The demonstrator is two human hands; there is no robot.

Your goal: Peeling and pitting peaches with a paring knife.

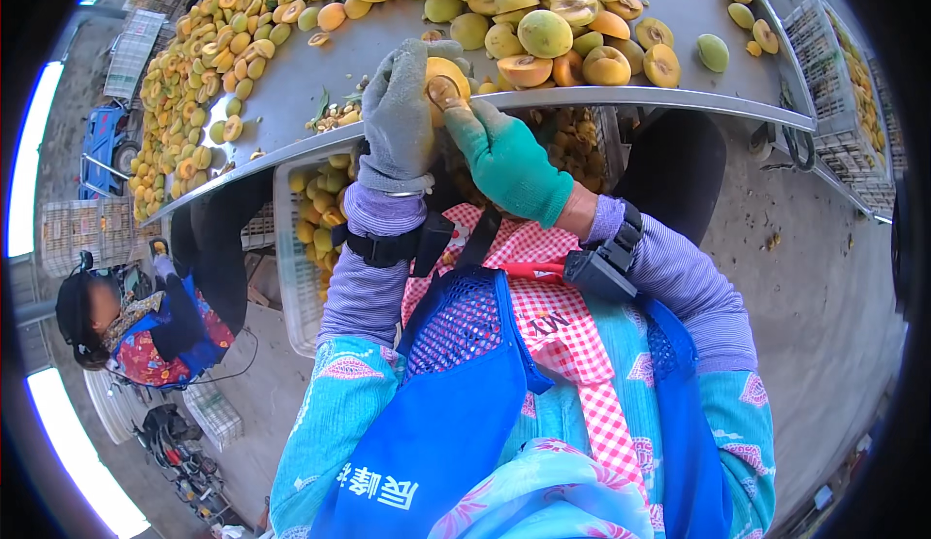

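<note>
My left hand (398,113), in a grey knitted glove, holds a halved yellow stone fruit (452,73) above the near edge of a metal table (305,73). The cut face is towards me, with a brown stone at its centre. My right hand (502,153), in a green glove, meets the same half, its fingertips pressed in at the stone. Whether a small tool is between those fingers cannot be made out. Just beyond both hands lies a pile of whole and halved stone fruit (545,33). Small scraps with a leaf (338,113) rest left of my left hand.
A long heap of halves (211,66) covers the table's left side. A raised metal rim (654,97) runs along the near edge. Below are a pale crate of fruit (291,284) and another container of scraps (574,139). Crates (836,95) stand right. A person (160,328) sits left.
</note>
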